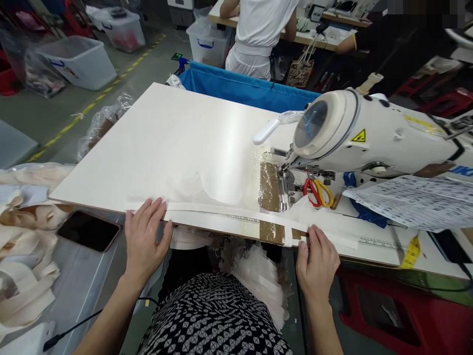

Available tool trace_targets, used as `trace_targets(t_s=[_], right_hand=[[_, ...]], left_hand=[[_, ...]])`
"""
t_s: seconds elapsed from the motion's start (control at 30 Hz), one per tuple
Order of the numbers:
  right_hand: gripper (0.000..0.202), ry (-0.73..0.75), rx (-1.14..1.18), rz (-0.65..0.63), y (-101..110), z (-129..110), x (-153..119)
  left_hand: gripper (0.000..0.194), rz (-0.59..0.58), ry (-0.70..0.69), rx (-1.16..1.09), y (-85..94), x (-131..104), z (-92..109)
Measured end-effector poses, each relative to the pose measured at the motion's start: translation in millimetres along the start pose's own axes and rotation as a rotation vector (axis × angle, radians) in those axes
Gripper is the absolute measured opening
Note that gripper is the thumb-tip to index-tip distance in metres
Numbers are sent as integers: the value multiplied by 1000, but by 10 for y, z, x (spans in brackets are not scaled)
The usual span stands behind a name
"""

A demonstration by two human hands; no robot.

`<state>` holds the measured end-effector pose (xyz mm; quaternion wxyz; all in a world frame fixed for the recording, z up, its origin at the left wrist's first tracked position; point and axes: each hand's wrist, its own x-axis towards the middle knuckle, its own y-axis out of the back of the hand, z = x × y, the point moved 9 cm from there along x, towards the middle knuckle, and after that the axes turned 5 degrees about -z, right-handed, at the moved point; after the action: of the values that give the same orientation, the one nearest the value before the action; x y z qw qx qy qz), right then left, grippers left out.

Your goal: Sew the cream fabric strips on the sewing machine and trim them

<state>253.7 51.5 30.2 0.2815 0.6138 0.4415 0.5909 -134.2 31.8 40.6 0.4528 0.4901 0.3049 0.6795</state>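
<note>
- Black-and-white patterned clothing (214,315) is seen closest, worn by whoever's sitting at the tabletop (192,138).
- Long white strip (273,218) is laid out along the front edge of that tabletop, more or less between both hands, with a printed ruler scale (225,215) partly bared just below it.
- Left hand (146,239) is rested at the strip's left part, fingers a bit spread, thumb held apart.
- Right hand (318,261) is placed at the front edge, fingertips on the strip; whether it's actually pinched by the thumb can't be told, tbh.
- Scissors (317,190) with red and yellow handles are parked just beside the sewing machine (343,133), behind the strip.
- Yellow measuring tape (411,254) is draped over the edge, right of the right hand.
- Dark phone (89,230) is left lying near the left hand.
</note>
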Motion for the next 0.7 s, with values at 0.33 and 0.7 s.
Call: trace_targets(t_s=[0.33,0.7], right_hand=[[40,-23,-5,-1,2,78,-42],[39,-17,17,8,84,67,-66]], left_hand=[[50,-19,-66,24,-66,18,-21],[58,40,-73,-148,40,31,42]])
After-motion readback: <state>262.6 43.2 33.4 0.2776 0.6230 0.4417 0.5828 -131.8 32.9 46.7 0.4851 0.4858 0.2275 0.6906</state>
